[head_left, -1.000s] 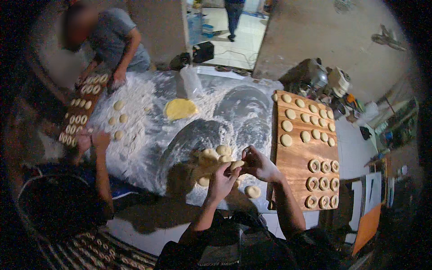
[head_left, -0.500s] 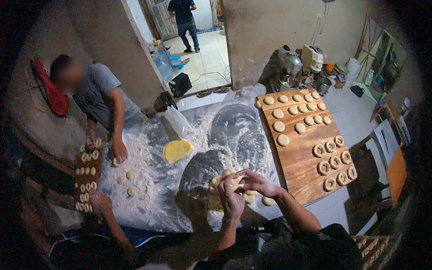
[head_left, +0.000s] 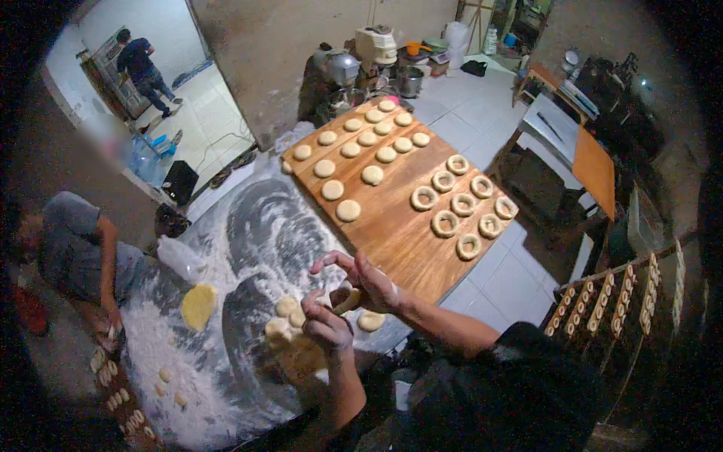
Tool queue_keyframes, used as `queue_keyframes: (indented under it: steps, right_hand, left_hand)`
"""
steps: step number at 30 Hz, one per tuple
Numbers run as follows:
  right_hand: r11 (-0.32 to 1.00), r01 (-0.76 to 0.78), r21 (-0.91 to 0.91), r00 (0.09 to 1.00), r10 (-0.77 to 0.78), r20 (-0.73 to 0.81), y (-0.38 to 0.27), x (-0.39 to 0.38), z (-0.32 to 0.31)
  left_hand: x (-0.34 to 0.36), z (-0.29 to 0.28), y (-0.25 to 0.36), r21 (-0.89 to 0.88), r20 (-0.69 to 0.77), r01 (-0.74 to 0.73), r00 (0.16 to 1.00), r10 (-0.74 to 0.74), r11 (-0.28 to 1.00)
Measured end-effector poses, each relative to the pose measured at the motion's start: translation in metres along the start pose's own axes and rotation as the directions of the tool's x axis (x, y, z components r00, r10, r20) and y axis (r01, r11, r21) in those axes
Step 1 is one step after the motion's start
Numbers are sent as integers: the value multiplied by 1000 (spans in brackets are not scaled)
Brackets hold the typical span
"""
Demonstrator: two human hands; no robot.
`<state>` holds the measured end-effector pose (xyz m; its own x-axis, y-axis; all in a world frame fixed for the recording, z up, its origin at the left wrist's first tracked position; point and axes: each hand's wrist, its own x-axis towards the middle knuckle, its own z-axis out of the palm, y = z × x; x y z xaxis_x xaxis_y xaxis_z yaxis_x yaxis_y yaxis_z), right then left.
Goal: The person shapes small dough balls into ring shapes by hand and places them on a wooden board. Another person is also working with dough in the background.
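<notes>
Over the floured table point(head_left: 260, 215) my two hands come together around a piece of dough point(head_left: 346, 301) that looks like a ring, partly hidden by the fingers. My left hand point(head_left: 328, 324) has its fingers curled at the dough's left side. From the right, my right hand point(head_left: 369, 285) holds the other side, its index finger bent and thumb raised. Below and left of them sits a cluster of round dough pieces point(head_left: 277, 328), partly covered by my left hand. A flattened dough round point(head_left: 370, 321) lies beneath my right wrist.
A wooden board point(head_left: 392, 218) bearing dough rounds and rings lies beyond my hands. A yellow dough sheet point(head_left: 198, 306) and a plastic bag point(head_left: 181, 258) are on the table. One co-worker point(head_left: 83, 241) stands at left; trays of rings point(head_left: 602, 301) are racked at right.
The view has swung right, bringing the board and racked trays further in. My hands have drawn slightly apart, and the dough between them now shows more as a ring.
</notes>
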<state>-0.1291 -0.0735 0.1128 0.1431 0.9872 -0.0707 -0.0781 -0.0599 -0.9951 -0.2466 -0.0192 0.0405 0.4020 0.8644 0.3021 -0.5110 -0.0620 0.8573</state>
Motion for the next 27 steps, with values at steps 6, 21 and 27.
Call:
queue_keyframes:
  steps: [6, 21, 27]
  right_hand:
    - [981, 149, 121, 975, -125, -182, -1, -33, -38]
    - [977, 214, 17, 929, -199, -312, 39, -118, -153]
    - [977, -212, -36, 928, 190, -321, 34, -136, -173]
  left_hand:
    - [0, 61, 3, 487, 28, -100, 995, 99, 868]
    - [-42, 186, -64, 766, 102, -84, 995, 8, 638]
    - [-56, 198, -67, 654, 61, 186, 953, -296, 734]
